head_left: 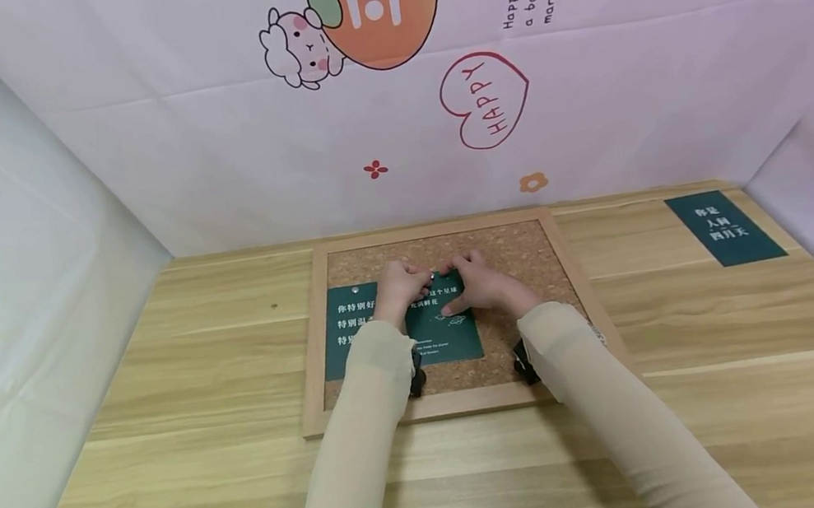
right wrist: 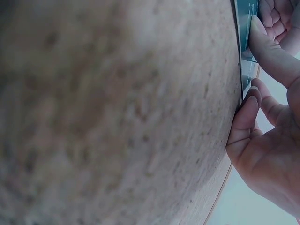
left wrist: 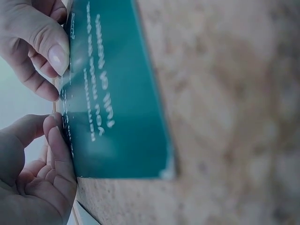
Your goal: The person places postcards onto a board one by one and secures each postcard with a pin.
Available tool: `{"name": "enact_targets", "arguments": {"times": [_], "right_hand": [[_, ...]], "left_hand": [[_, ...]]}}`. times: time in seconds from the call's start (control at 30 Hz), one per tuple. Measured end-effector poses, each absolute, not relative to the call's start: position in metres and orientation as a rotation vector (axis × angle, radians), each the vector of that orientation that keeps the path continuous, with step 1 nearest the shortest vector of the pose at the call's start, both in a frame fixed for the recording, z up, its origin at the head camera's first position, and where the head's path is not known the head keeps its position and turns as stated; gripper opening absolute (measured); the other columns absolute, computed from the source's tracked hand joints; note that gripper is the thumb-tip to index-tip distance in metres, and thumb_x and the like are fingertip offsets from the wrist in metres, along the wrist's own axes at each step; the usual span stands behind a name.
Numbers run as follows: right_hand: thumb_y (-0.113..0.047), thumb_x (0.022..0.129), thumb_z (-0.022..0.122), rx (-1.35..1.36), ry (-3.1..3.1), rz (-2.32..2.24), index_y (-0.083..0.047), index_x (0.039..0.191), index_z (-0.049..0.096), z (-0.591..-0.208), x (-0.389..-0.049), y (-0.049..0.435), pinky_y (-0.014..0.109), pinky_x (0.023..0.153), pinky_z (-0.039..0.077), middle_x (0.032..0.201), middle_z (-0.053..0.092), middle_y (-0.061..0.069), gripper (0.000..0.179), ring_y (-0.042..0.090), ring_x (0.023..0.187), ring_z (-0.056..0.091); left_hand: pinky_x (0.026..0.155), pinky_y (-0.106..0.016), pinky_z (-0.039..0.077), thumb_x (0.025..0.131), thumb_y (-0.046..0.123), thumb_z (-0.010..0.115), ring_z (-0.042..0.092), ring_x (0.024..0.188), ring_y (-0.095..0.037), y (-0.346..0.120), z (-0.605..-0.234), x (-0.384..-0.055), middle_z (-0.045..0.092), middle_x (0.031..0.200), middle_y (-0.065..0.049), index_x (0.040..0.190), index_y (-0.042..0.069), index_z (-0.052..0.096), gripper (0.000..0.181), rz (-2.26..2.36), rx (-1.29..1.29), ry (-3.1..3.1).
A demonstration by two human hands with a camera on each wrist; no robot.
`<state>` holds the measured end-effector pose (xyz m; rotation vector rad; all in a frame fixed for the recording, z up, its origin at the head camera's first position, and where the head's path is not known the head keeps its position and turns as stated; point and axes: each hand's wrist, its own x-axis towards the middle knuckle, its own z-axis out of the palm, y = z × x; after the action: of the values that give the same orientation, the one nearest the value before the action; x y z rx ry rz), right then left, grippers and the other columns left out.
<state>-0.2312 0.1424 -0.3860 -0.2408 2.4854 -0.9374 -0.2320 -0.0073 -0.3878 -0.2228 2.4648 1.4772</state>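
Observation:
A wood-framed corkboard (head_left: 529, 349) lies on the table with two dark green text cards on it. My left hand (head_left: 399, 289) pinches a small silver push pin (head_left: 432, 277) at the top of the right-hand card (head_left: 453, 340). Over that card's upper right corner lies my right hand (head_left: 488, 285). The right thumb (right wrist: 265, 47) rests on the card's face, spread away from the fingers, which touch near its edge. Beside it is the left-hand card (head_left: 339, 352), with another pin (head_left: 354, 290) at its top; my left sleeve covers part of that card.
A third green card (head_left: 728, 228) with white writing lies at the table's far right. Behind the board rises a white printed backdrop (head_left: 255, 154). Wood-grain tabletop (head_left: 207, 407) extends around the board. Dark wrist cameras (head_left: 525, 361) sit under both forearms.

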Motion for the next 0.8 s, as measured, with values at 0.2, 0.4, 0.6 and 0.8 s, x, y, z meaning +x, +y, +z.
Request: {"name": "enact_targets", "arguments": {"times": [0.2,0.4,0.6,0.8], "right_hand": [[-0.018,0.084,0.074,-0.245,2.484,-0.944,-0.005,0.135,0.042,-0.3865,-0.2308,0.1432,0.052,0.110,0.033,0.147,0.014,0.024,0.061,0.041,0.130,0.030],[-0.017,0.084,0.074,-0.248,2.484,-0.946,-0.005,0.135,0.042,-0.3860,-0.2303,0.1433,0.051,0.110,0.032,0.147,0.014,0.024,0.061,0.040,0.130,0.029],[-0.018,0.084,0.073,-0.256,2.482,-0.940,-0.005,0.135,0.042,-0.3859,-0.2301,0.1431,0.052,0.110,0.033,0.147,0.014,0.025,0.061,0.041,0.130,0.029],[-0.017,0.084,0.074,-0.263,2.488,-0.944,-0.004,0.134,0.042,-0.3859,-0.2301,0.1433,0.052,0.110,0.032,0.146,0.015,0.025,0.060,0.040,0.130,0.028]], "left_hand": [[0.061,-0.019,0.046,0.095,0.018,0.057,0.052,0.061,-0.008,-0.0062,-0.3865,-0.2315,0.057,0.067,0.001,0.097,-0.001,0.072,0.024,1.472,-0.242,2.465],[0.062,-0.020,0.046,0.095,0.019,0.057,0.052,0.062,-0.008,-0.0058,-0.3871,-0.2320,0.056,0.067,0.002,0.098,0.000,0.072,0.024,1.456,-0.256,2.464],[0.062,-0.021,0.046,0.096,0.020,0.056,0.052,0.063,-0.009,-0.0055,-0.3864,-0.2318,0.056,0.067,0.002,0.097,0.001,0.072,0.025,1.440,-0.263,2.460],[0.059,-0.018,0.044,0.096,0.020,0.057,0.051,0.060,-0.007,-0.0041,-0.3864,-0.2330,0.055,0.064,0.003,0.096,0.000,0.072,0.025,1.400,-0.236,2.498]]}}
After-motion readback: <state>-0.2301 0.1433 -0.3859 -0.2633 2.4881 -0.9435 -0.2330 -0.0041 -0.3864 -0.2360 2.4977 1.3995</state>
